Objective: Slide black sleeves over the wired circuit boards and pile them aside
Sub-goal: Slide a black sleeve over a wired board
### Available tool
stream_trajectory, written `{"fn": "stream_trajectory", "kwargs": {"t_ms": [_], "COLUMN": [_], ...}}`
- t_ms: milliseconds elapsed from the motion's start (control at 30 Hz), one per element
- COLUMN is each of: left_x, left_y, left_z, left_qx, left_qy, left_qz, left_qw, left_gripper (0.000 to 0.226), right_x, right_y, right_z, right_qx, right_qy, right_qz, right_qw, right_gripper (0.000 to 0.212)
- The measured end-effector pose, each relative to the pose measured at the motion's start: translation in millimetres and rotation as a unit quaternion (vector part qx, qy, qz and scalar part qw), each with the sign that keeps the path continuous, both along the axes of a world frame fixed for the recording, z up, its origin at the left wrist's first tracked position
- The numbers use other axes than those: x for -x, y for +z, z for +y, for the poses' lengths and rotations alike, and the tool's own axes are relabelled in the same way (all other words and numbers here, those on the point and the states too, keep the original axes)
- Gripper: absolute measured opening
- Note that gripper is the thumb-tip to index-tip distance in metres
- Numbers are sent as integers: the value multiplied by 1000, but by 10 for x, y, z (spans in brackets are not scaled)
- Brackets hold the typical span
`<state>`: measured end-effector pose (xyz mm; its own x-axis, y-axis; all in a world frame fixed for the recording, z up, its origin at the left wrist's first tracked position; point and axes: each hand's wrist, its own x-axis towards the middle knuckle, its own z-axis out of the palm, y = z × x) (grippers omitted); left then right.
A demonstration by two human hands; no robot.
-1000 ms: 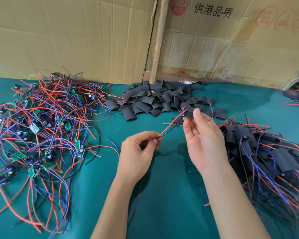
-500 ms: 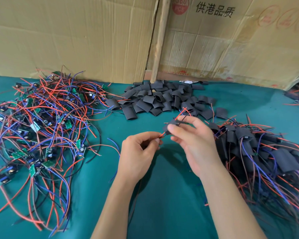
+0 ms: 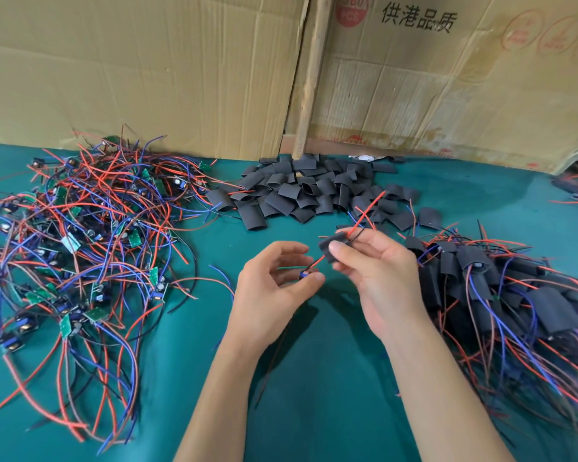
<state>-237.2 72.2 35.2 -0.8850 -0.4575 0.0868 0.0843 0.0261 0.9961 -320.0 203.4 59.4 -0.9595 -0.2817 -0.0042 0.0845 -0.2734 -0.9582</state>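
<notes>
Fingers [image 3: 339, 253] of my right hand [image 3: 377, 278] pinch a black sleeve [image 3: 331, 246] at frame centre, wires threaded through it; my left hand [image 3: 274, 288] pinches the circuit board [image 3: 303, 274] just lower left.

Right hand [image 3: 377, 271] is pinching a black sleeve [image 3: 331, 250] with red and black wires [image 3: 367, 211] poking out the top, left hand [image 3: 274, 291] is gripping the little board [image 3: 303, 275] just below. Bare boards [image 3: 80, 241] are lying left, loose sleeves [image 3: 301, 191] behind, finished pile [image 3: 501, 288] right.

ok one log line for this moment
right hand pinches black sleeve on red wire | left hand holds small circuit board
</notes>
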Motion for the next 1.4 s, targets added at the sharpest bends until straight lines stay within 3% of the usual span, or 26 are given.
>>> {"fn": "stream_trajectory", "kwargs": {"t_ms": [167,333,600,767,900,1067,1200,1400], "left_x": [22,37,36,43,60,56,62,57], "left_y": [-24,-37,-30,-47,-57,-59,-55,-30], "left_z": [6,9,0,18,10,22,19,2], "left_qx": [-11,-10,1,59,77,85,36,25], "left_qy": [-2,2,10,39,69,75,98,30], "left_qz": [-4,5,-12,-33,-42,-31,-16,3], "left_qw": [1000,1000,1000,997,994,993,994,999], "left_gripper": [11,12,12,18,21,18,15,15], "right_x": [62,0,-5,-22,-26,-87,-140,-171], "right_y": [60,2,-4,-27,-21,-35,-36,88], "right_z": [77,-15,-6,-44,-50,-102,-140,-119], "right_qx": [72,-38,-37,-139,-96,-137,-156,-124], "right_qy": [-49,-17,9,-1,-9,10,30,20], "right_qz": [-9,37,5,55,8,33,31,23], "right_qw": [996,998,999,989,995,990,987,992], "right_gripper": [20,15,10,7,11,11,19,7]}}
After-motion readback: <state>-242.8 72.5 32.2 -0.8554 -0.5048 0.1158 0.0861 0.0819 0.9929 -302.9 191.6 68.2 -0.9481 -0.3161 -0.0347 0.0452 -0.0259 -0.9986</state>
